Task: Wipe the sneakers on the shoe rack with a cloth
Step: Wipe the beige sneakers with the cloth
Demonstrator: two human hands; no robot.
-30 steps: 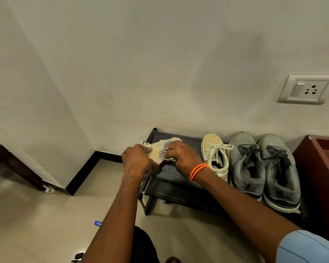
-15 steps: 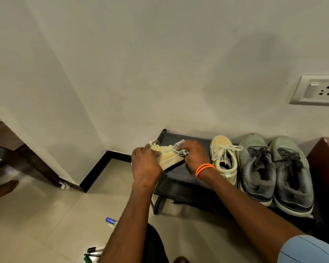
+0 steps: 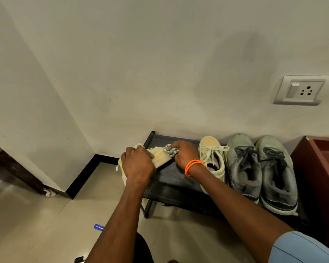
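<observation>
Pale plaster walls meet in a corner at the left of the frame, with a black skirting strip along their foot and beige floor tiles below. Low against the far wall, at centre right, stands a black shoe rack (image 3: 171, 179).

Over the rack's left end the left hand (image 3: 138, 165) grips a pale yellow sneaker (image 3: 160, 154), fingers curled over its upper so that most of the shoe is hidden; it is tilted, its toe pointing toward the upper right, and a white lace end hangs at the hand's left edge. The right hand (image 3: 184, 153), with an orange band (image 3: 193, 167) on its wrist, has its grip closed round a bunched grey-and-white cloth (image 3: 170, 149), which is pressed against the toe of that sneaker.

Just right of the right hand, a second yellow sneaker (image 3: 213, 158) sits on the rack with its toe to the wall and white laces loose. Beside it, touching side by side, is a pair of grey sneakers (image 3: 260, 171) with dark laces, also toe to the wall.

At the right edge is the corner of a reddish-brown cabinet (image 3: 319, 168). A white switch and socket plate (image 3: 300, 90) is fixed on the wall at the upper right. On the floor at lower left lies a small blue object (image 3: 98, 227), too small to identify. A light blue sleeve (image 3: 302, 247) shows at the lower right corner.
</observation>
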